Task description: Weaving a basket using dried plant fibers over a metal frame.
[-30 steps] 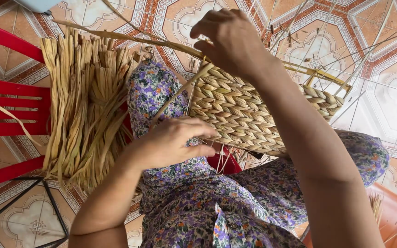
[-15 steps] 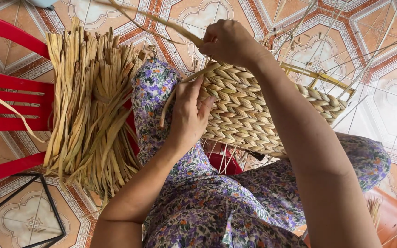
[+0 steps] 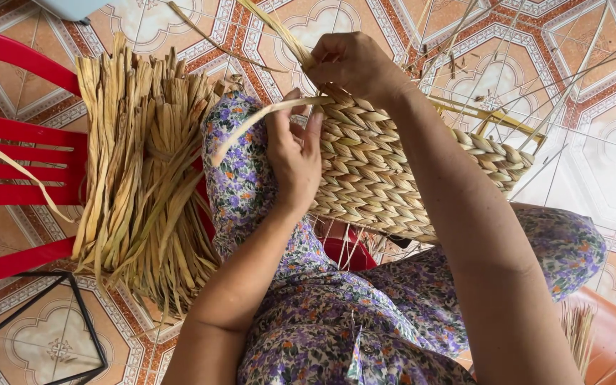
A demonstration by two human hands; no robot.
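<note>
2 hands [image 3: 295,155] [image 3: 356,65] grip a flat straw strand [image 3: 262,117] over the braided basket [image 3: 408,175].

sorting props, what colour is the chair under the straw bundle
Red, clearest in the head view: the plastic chair beneath the straw bundle.

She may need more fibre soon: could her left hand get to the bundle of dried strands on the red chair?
Probably yes: the left hand is beside the bundle, nothing between them, though it holds a strand.
</note>
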